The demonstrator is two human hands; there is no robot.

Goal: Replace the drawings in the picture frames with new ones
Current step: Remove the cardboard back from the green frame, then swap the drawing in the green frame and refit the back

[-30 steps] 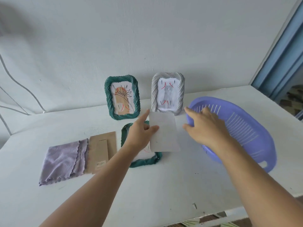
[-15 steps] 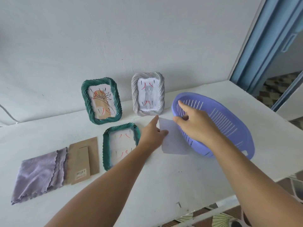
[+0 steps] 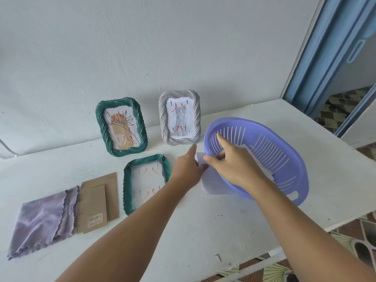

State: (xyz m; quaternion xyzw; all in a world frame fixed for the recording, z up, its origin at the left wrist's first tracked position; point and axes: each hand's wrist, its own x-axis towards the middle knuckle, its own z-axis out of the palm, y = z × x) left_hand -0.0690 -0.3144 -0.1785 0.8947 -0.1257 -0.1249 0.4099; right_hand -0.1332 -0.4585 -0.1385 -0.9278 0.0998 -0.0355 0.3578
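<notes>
Hiding paper sheet [image 3: 211, 183] partly, purple basket [image 3: 284, 159], right hand [image 3: 236, 163] fingers unclear

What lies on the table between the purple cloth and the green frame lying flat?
In the head view, the brown cardboard backing lies between the purple cloth and the flat green frame.

A folded lilac cloth [image 3: 42, 219] is lying at the near left of the white desk [image 3: 203, 226]. A pale wall [image 3: 142, 47] is standing along the far edge. A blue door frame [image 3: 327, 49] is rising at the far right, with patterned floor tiles [image 3: 343, 102] showing beyond it.
</notes>
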